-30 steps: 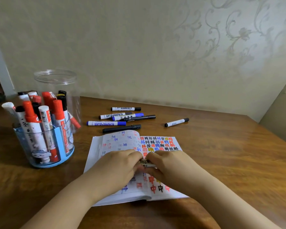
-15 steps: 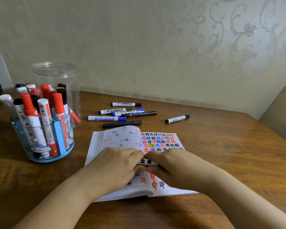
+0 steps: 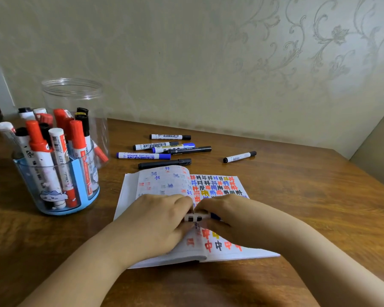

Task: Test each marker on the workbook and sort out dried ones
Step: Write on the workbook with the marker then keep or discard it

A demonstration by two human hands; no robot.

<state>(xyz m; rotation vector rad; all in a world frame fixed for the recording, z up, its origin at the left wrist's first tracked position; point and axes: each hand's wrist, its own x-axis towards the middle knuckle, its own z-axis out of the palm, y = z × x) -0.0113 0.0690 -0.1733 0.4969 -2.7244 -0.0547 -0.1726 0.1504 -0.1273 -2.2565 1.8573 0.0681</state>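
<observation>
Both hands meet over the middle of the open workbook point(image 3: 211, 187), a soft paper book whose right page is crowded with blocky characters in red, blue, black and yellow. The left hand point(image 3: 162, 220) and the right hand point(image 3: 228, 216) have their fingers curled inward, and between the fingertips runs a short stretch of a white plastic marker point(image 3: 196, 217), a smooth round barrel with dark printed squares. Each hand grips one end of it; a dark blue bit shows just under the right fingers. Whether the cap is on or off I cannot tell.

Beyond the knuckles, past the top edge of the book, slim loose markers point(image 3: 164, 151) lie scattered on the glossy brown wooden table point(image 3: 308, 196), some black, some white with blue or black ends. One more thin white pen point(image 3: 239, 156) lies apart, out past the right hand.

Well off from the left hand stands a round blue translucent holder point(image 3: 75, 191) packed with thick upright markers with red, black and white caps. Behind it is a clear plastic jar point(image 3: 72, 94), ribbed at the rim.
</observation>
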